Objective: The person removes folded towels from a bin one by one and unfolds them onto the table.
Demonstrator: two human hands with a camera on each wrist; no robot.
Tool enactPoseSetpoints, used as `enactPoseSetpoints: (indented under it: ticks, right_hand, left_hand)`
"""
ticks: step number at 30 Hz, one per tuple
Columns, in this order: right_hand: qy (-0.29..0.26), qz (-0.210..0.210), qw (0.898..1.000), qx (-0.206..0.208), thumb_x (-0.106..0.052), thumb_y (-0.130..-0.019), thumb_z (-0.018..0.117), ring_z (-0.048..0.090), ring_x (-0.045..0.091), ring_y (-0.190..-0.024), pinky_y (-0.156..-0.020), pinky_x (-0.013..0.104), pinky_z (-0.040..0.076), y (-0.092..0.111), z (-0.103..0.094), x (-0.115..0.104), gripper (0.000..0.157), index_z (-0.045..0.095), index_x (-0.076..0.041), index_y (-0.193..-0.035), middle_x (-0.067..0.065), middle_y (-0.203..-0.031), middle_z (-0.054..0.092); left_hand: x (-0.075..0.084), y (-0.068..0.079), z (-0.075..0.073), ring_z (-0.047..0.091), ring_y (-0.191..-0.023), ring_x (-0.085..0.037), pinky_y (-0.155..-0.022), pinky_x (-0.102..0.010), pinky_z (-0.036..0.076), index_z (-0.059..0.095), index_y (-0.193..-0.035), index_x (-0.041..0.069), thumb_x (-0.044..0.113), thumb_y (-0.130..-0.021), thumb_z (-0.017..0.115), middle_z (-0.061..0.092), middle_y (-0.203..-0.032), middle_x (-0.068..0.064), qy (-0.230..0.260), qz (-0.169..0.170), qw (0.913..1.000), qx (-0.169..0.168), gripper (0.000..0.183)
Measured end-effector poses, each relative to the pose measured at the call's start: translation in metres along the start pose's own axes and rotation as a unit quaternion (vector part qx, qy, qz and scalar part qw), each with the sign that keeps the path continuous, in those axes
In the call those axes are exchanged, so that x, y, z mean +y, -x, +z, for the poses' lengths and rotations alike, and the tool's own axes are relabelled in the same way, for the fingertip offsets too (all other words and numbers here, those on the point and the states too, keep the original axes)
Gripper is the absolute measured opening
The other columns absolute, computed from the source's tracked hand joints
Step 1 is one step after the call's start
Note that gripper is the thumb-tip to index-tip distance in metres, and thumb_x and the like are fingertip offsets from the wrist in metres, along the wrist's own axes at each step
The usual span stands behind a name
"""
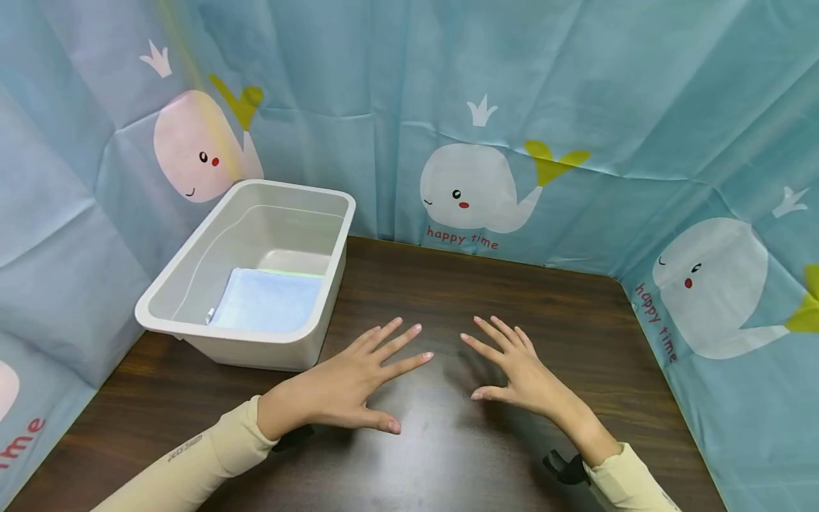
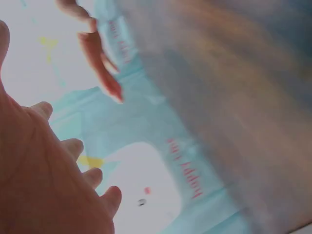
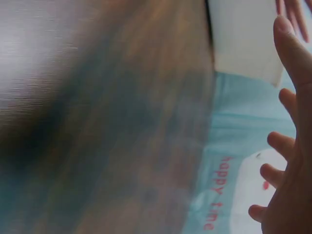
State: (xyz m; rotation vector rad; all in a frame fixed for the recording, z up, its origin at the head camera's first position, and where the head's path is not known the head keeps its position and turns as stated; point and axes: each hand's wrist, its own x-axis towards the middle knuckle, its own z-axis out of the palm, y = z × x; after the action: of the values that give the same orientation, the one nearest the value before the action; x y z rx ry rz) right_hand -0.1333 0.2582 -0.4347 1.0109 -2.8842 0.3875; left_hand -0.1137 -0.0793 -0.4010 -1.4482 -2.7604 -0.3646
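My left hand (image 1: 350,384) hovers over the dark wooden table, fingers spread and holding nothing, just right of a pale grey plastic tub (image 1: 256,348). To its right, my right hand (image 1: 521,373) is held above the tabletop, its fingers also spread apart with nothing in them. Inside the tub lies a folded light blue cloth (image 1: 269,299), with a thin green edge showing behind it. Both wrist views show the hands off the table surface; the left wrist view catches the right hand (image 2: 100,63) beyond the left one.
The tub stands at the table's left rear. Light blue curtains (image 1: 397,128) printed with whales hang along the back and both sides of the wooden table (image 1: 448,284). A dark wrist strap (image 1: 566,468) shows at the right cuff.
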Motion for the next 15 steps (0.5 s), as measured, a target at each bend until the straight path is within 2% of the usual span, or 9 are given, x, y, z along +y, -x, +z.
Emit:
enactPoseSetpoints:
  ticks: [4,8,12,15]
  right_hand:
    - [-0.013,-0.013,1.0,-0.002,-0.065,-0.073,0.065,0.009,0.029,-0.149,-0.11,0.068,0.013,-0.02,-0.014,-0.005,0.09,0.025,-0.036,-0.148,-0.005,-0.161,0.009]
    - [-0.051,-0.033,0.998,-0.003,-0.059,-0.075,0.068,0.007,0.026,-0.15,-0.112,0.065,0.014,-0.044,-0.025,-0.013,0.09,0.023,-0.035,-0.149,-0.007,-0.161,0.009]
    - [-0.084,-0.058,0.995,-0.009,-0.057,-0.076,0.068,0.006,0.024,-0.15,-0.113,0.063,0.015,-0.074,-0.036,-0.027,0.089,0.023,-0.035,-0.149,-0.008,-0.161,0.01]
    - [-0.096,-0.075,0.992,-0.022,-0.059,-0.076,0.066,0.007,0.022,-0.15,-0.115,0.06,0.014,-0.097,-0.044,-0.038,0.088,0.023,-0.036,-0.149,-0.01,-0.16,0.012]
  left_hand:
    - [0.006,0.008,-0.025,-0.004,-0.15,-0.029,-0.115,-0.058,0.023,0.004,-0.151,0.039,0.081,-0.077,0.04,-0.011,-0.161,0.005,-0.002,0.003,0.9995,0.032,0.092]
    - [0.003,0.022,-0.051,-0.005,-0.15,-0.029,-0.112,-0.06,0.024,0.007,-0.152,0.035,0.083,-0.077,0.033,-0.008,-0.162,0.003,0.0,-0.012,0.9981,0.061,0.092]
    - [-0.009,0.044,-0.073,-0.006,-0.15,-0.029,-0.116,-0.056,0.016,0.012,-0.152,0.03,0.085,-0.076,0.026,-0.004,-0.162,0.001,0.0,-0.048,0.9932,0.106,0.095]
    - [-0.022,0.061,-0.083,-0.006,-0.15,-0.03,-0.118,-0.053,0.008,0.014,-0.152,0.027,0.084,-0.076,0.032,-0.001,-0.162,-0.001,-0.007,-0.088,0.9865,0.138,0.097]
